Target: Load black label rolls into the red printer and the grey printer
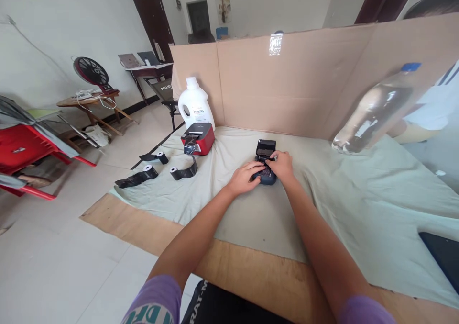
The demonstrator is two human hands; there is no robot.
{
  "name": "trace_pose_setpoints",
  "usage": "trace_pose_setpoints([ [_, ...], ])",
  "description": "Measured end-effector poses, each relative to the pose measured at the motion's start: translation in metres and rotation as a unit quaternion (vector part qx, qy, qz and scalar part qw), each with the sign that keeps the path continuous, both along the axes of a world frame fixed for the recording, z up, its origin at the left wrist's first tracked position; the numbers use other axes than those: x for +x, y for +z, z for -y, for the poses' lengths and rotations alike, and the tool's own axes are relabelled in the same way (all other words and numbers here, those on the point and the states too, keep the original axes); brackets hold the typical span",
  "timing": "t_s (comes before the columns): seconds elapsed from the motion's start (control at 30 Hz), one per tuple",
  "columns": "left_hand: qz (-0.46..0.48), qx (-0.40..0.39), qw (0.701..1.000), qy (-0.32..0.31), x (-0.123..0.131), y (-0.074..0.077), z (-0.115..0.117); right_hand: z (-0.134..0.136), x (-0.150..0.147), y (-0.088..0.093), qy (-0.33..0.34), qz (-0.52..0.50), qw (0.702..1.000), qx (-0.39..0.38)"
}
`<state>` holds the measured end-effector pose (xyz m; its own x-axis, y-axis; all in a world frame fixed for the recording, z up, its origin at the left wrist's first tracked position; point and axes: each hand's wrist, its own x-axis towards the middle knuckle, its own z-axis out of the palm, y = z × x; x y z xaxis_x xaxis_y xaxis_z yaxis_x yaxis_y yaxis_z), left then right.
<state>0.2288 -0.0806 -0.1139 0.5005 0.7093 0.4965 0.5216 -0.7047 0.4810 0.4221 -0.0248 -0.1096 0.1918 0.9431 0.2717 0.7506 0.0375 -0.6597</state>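
Note:
A small dark blue and black portable printer (266, 176) lies on the pale green cloth, its black lid (266, 148) raised at the far side. My left hand (245, 178) grips its left side, thumb near the front edge and fingers reaching over the opened compartment. From the right, my right hand (282, 165) has its fingers bent together at the compartment's far right edge, near the lid. My fingers cover part of the inside, so whatever they pinch there is hidden.
To the left stands a red and black label printer (205, 139), before a white jug (195, 104). Several black paper rolls (147, 172) lie nearby. A cardboard screen (287, 84) closes off the back; a large clear bottle (375, 108) leans at right. A dark flat device (442, 254) sits at the right edge.

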Motion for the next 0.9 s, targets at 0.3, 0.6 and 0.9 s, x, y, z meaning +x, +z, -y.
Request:
trace_pose_setpoints([
  [0.3, 0.003, -0.001, 1.000, 0.003, 0.001, 0.000, 0.002, -0.002, -0.001, -0.001, -0.012, -0.019, 1.000, 0.010],
  [0.6, 0.000, -0.009, 1.000, 0.001, 0.002, 0.003, 0.003, -0.010, 0.002, -0.002, 0.035, -0.031, 0.998, -0.032],
  [0.9, -0.020, 0.009, 0.999, 0.031, 0.003, 0.002, 0.006, -0.005, -0.004, -0.004, -0.021, -0.139, 0.990, 0.024],
])
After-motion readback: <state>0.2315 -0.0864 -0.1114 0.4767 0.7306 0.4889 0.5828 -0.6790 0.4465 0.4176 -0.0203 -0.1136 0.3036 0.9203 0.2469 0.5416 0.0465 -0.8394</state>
